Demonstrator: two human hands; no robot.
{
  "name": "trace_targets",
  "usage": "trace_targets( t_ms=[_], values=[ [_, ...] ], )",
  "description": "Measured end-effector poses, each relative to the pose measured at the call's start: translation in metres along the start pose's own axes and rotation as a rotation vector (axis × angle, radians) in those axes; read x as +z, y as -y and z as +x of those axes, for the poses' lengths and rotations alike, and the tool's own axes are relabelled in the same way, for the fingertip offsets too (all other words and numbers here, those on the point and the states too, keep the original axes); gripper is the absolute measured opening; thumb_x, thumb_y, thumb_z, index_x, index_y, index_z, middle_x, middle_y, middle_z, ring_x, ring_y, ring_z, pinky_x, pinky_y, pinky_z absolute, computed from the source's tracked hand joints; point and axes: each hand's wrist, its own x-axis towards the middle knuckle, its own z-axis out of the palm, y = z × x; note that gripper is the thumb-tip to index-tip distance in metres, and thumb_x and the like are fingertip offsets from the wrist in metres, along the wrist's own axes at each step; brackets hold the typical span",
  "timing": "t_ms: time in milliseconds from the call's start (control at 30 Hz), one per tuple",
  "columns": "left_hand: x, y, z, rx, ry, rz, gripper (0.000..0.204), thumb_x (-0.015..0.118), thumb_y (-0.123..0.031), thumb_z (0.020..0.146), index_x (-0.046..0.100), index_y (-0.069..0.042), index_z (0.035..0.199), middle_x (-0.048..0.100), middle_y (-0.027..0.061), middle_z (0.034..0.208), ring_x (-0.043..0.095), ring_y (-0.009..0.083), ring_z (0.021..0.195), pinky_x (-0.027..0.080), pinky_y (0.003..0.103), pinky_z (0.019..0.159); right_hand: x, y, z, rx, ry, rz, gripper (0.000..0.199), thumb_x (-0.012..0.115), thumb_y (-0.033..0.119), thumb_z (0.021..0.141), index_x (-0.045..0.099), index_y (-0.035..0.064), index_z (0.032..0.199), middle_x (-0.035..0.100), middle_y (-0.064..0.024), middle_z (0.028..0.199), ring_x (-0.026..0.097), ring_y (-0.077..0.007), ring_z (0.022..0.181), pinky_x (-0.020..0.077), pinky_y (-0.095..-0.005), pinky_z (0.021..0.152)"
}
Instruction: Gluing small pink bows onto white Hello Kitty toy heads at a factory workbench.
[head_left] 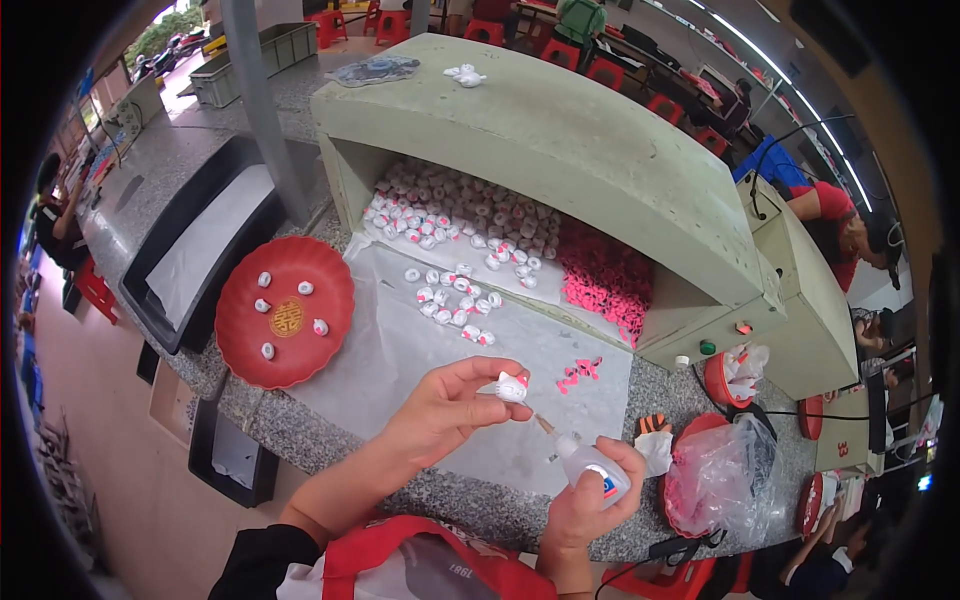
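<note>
Between the thumb and fingers of my left hand (455, 405) is a small white cat-head figurine (511, 387) with a bit of pink at one side. My right hand (598, 500) is wrapped round a translucent glue bottle (590, 468), tilted so that its thin nozzle points up and left toward the figurine. A small gap seems to lie between the nozzle tip and the figurine. Beyond my hands, several white heads (458, 300) stand on a white sheet (400, 345). A few small pink pieces (578, 374) lie on the sheet to the right.
A pale green cabinet (540, 130) arches over many white heads and a heap of pink pieces (605, 275). To the left are a red scalloped tray (240, 360) with several heads and a black tray (150, 290). A plastic bag (730, 470) lies at right. Other people sit farther off.
</note>
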Motion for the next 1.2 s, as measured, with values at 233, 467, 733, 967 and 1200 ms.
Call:
trace_targets(
  t_ms=[233,467,733,967,1200],
  values=[
    [0.014,0.005,-0.013,0.26,-0.136,0.561,0.036,0.055,0.01,0.076,0.049,0.006,0.111,0.053,0.0156,0.109,0.055,0.0219,0.1,0.048,0.032,0.084,-0.014,0.008,-0.012,-0.056,0.123,-0.095,0.027,0.053,0.016,0.067,0.052,-0.0012,0.088,0.051,-0.0086,0.085,0.05,-0.0169,0.076,0.0418,-0.0285,0.071],
    [0.019,0.006,-0.013,0.337,-0.115,0.658,0.034,0.055,0.012,0.076,0.049,0.007,0.11,0.052,0.0164,0.109,0.054,0.0224,0.1,0.047,0.032,0.087,-0.013,0.0,-0.006,-0.177,0.161,-0.088,0.027,0.058,0.016,0.071,0.053,-0.0022,0.089,0.056,-0.0107,0.079,0.054,-0.0172,0.068,0.0443,-0.0271,0.061],
    [0.019,0.004,-0.011,0.363,-0.115,0.683,0.033,0.055,0.013,0.075,0.05,0.007,0.108,0.051,0.0167,0.108,0.054,0.0226,0.1,0.047,0.032,0.086,-0.013,-0.001,-0.008,-0.156,0.2,-0.124,0.029,0.057,0.022,0.074,0.052,-0.0017,0.089,0.053,-0.0086,0.084,0.052,-0.0153,0.074,0.0427,-0.0255,0.066],
    [0.018,0.004,-0.01,0.37,-0.106,0.716,0.033,0.054,0.013,0.075,0.05,0.007,0.107,0.051,0.0169,0.108,0.054,0.0228,0.099,0.048,0.032,0.085,-0.011,-0.003,-0.003,-0.257,0.191,-0.124,0.026,0.06,0.015,0.071,0.054,-0.0014,0.089,0.057,-0.0107,0.078,0.055,-0.0173,0.066,0.0449,-0.0256,0.059],
    [0.017,0.0,-0.011,0.401,-0.136,0.829,0.03,0.054,0.014,0.074,0.054,0.007,0.104,0.052,0.0174,0.107,0.055,0.0231,0.097,0.05,0.031,0.082,-0.007,-0.003,0.004,-0.38,0.263,-0.092,0.025,0.063,0.014,0.071,0.053,-0.0018,0.088,0.058,-0.0113,0.062,0.056,-0.0194,0.049,0.0435,-0.0255,0.045]
  ],
)
